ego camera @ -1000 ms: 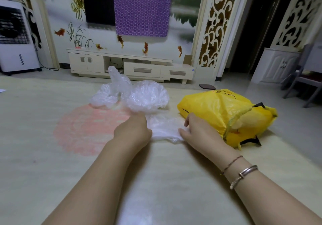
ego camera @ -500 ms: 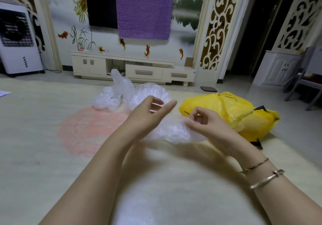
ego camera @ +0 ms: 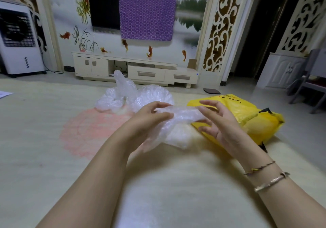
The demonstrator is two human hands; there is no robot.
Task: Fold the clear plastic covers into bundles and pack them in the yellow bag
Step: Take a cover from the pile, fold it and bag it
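Pale mat surface [ego camera: 53, 139], frame centre: left hand [ego camera: 150, 120] and right hand [ego camera: 217, 120] pinch clear cover [ego camera: 178, 123] aloft. Slick film (barely gathered) may spring open, slip. Yellow bag [ego camera: 247, 114] right, mouth unclear.

Head view, sole camera: worn on the person's head, facing forward and down across a pale surface [ego camera: 53, 157], forearms entering from the bottom edge. Close on the left hand [ego camera: 141, 127] and right hand [ego camera: 218, 123] at centre frame. Wide angle also takes in the far wall and a low cabinet [ego camera: 134, 70].
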